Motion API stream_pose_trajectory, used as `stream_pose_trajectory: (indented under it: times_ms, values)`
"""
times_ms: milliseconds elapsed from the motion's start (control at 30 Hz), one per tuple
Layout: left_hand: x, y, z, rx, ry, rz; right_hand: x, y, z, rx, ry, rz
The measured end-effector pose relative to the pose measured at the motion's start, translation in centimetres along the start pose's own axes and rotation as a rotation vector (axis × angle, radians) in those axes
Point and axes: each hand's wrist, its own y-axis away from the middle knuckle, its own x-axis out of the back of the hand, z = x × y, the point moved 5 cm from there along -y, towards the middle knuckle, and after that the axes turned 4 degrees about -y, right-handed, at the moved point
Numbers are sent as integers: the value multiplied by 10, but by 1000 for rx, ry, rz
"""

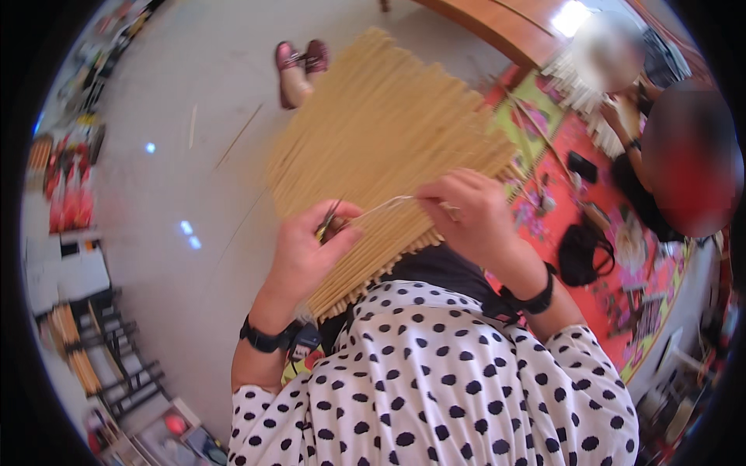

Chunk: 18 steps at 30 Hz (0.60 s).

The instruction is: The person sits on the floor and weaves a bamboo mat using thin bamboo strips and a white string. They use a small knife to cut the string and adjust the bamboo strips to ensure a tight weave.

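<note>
Head: left hand [309, 242] holds tool [328, 220], right hand [472, 215] string [399, 199]

Looks like a rm used as a small craft workshop, poss. in a home: lg. stick mat [381, 132], co-worker [660, 179] w/ more sticks [573, 84], flowered rug [536, 241], wooden table [497, 31], black rack [128, 373], misc. clutter.

Looks steeply down from head height, upright, past the polka-dot garment [420, 380] along the lower edge. Centres on the left hand [307, 245] and right hand [472, 213] at close range, then reaches out across the floor [206, 85]. Spans a wide fisheye circle, bowing straight edges toward the rim.
</note>
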Motion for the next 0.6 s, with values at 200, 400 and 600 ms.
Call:
stream_pose_trajectory:
  times_ms: [200, 400, 600]
  values:
    - [24, 7, -20, 33, 108, 62, 2, -1, 1, -12, 36, -43]
    - [50, 20, -31, -10, 97, 260, 0, -6, -2, 23, 148, -44]
    - [96, 32, -77, 109, 143, 459, 8, -12, 0, -15, 180, -22]
